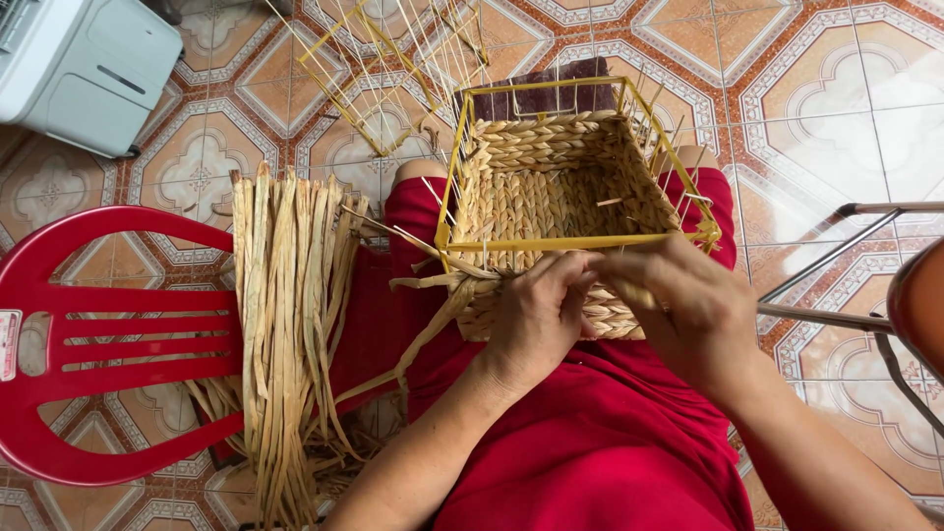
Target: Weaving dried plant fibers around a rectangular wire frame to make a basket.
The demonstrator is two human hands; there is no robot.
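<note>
Grip: left hand (pixel 539 317) and right hand (pixel 688 315) both pinched shut on a straw strand (pixel 433 324) at the basket's near wall.
Basket (pixel 560 187): half-woven on a yellow wire frame (pixel 551 243), resting on the lap, just beyond the fingers.
Beside: loose straw bundle (pixel 290 324) draped over a red plastic chair (pixel 88 334).

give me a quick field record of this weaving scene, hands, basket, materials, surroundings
left hand: pinching woven strands at the basket's near wall
right hand: gripping the same near wall, beside the left hand
basket: half-woven straw on a yellow wire frame, resting on the lap
loose straw strips: bundle draped over a red plastic chair
spare wire frame: lying on the patterned tile floor
clothing: red
</note>
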